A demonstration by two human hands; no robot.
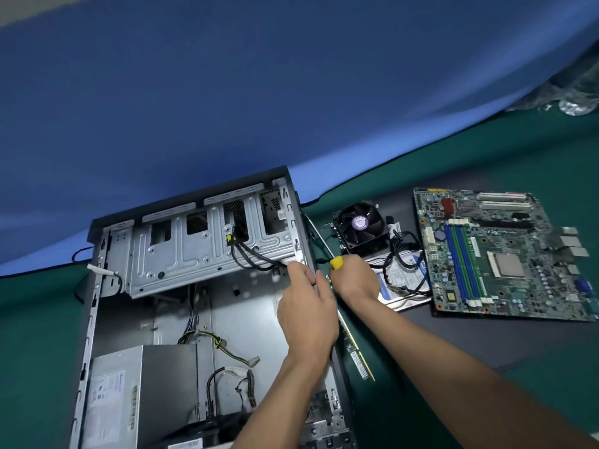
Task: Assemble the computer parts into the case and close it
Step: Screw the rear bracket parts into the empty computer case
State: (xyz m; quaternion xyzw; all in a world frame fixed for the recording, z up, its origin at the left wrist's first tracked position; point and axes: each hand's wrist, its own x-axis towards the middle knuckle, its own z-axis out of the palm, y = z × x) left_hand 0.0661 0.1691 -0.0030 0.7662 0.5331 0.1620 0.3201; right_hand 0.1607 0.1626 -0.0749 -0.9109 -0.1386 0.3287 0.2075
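The open computer case (97, 306) lies on its side at the left, with a metal drive cage (194, 254) at its far end and a power supply (129, 393) at its near end. My left hand (308, 306) grips the case's right rim near the black front-panel cables (249, 257). Just right of it, my right hand (353, 280) holds a screwdriver (335, 262) with a yellow handle, its shaft pointing away along the case edge. A motherboard (505, 254), a cooler fan (361, 225) and a hard drive (402, 277) lie on the mat at the right.
A memory stick (356, 351) lies beside the case's right wall, under my left forearm. The green mat (486, 163) covers the table, backed by a blue cloth. Crumpled plastic bags (570, 95) sit at the far right corner.
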